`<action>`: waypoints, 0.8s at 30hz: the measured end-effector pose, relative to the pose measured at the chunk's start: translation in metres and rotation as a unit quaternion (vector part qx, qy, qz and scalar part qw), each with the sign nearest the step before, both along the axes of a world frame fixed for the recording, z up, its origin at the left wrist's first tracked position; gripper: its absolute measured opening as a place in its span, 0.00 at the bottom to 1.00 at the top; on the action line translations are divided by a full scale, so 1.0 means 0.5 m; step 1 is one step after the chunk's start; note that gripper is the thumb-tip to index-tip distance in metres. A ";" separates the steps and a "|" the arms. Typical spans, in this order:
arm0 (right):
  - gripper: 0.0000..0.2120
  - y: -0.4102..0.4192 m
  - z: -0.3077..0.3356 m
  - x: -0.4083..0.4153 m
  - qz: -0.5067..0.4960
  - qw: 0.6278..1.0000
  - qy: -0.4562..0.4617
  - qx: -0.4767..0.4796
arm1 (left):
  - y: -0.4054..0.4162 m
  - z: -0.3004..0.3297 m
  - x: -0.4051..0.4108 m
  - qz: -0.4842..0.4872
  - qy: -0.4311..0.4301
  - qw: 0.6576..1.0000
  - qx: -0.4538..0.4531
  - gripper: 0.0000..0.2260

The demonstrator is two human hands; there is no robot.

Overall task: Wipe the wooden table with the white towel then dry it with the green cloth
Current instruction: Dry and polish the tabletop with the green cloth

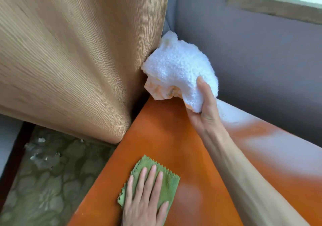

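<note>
The wooden table [167,135] has a glossy orange-brown top that runs from the bottom edge to the far corner. My right hand [203,110] grips the crumpled white towel [179,68], lifted just above the table's far corner, against the curtain. The towel shows faint orange stains on its lower folds. My left hand [144,197] lies flat, fingers spread, pressing the green cloth [167,182] onto the table near its left edge. The green cloth is small, with zigzag edges.
A tan ribbed curtain [73,60] hangs at the left, touching the table's far corner. A grey-purple wall [261,60] stands behind the table, with a window ledge [271,6] at the top right. Patterned floor [52,173] lies left of the table.
</note>
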State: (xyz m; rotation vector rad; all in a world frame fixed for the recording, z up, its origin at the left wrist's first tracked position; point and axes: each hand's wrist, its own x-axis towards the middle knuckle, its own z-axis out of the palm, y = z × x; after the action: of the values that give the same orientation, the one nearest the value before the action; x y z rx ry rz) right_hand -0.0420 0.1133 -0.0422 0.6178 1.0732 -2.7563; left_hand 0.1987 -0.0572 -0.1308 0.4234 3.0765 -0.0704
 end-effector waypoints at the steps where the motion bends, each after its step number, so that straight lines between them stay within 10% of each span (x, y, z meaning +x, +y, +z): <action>1: 0.24 0.000 -0.015 0.000 0.012 1.000 -0.006 0.021 | 0.006 -0.004 0.008 0.002 0.002 1.000 -0.009 0.35; 8: 0.34 0.058 -0.070 0.035 0.041 0.977 -0.005 0.207 | 0.016 -0.005 0.013 0.019 0.018 1.000 0.005 0.37; 18: 0.52 0.108 -0.029 0.079 0.130 0.808 -0.043 0.574 | 0.026 0.040 -0.064 0.099 -0.040 0.987 0.124 0.28; 24: 0.36 0.185 -0.042 0.202 0.100 0.740 -0.041 0.664 | 0.137 0.027 -0.229 0.144 -0.035 0.981 0.124 0.29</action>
State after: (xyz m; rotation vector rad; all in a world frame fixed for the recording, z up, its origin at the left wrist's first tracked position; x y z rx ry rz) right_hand 0.0588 0.2059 -0.0630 0.6002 2.7540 -1.3208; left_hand 0.0841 0.0111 -0.1173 -0.0182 3.0472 0.3305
